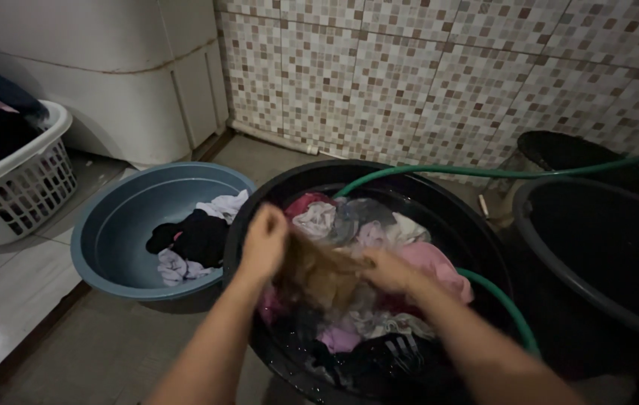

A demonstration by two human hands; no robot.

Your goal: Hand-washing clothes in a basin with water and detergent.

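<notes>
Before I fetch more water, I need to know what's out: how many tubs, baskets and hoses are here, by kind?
Black tubs: 2, one full of soaking clothes, one at the right.
Blue basin: 1
White laundry basket: 1
Green hose: 1
Total: 5

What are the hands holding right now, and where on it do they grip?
Both hands hold one brownish wet garment over the black tub: the left hand pinches its upper left edge, the right hand its right side.
</notes>
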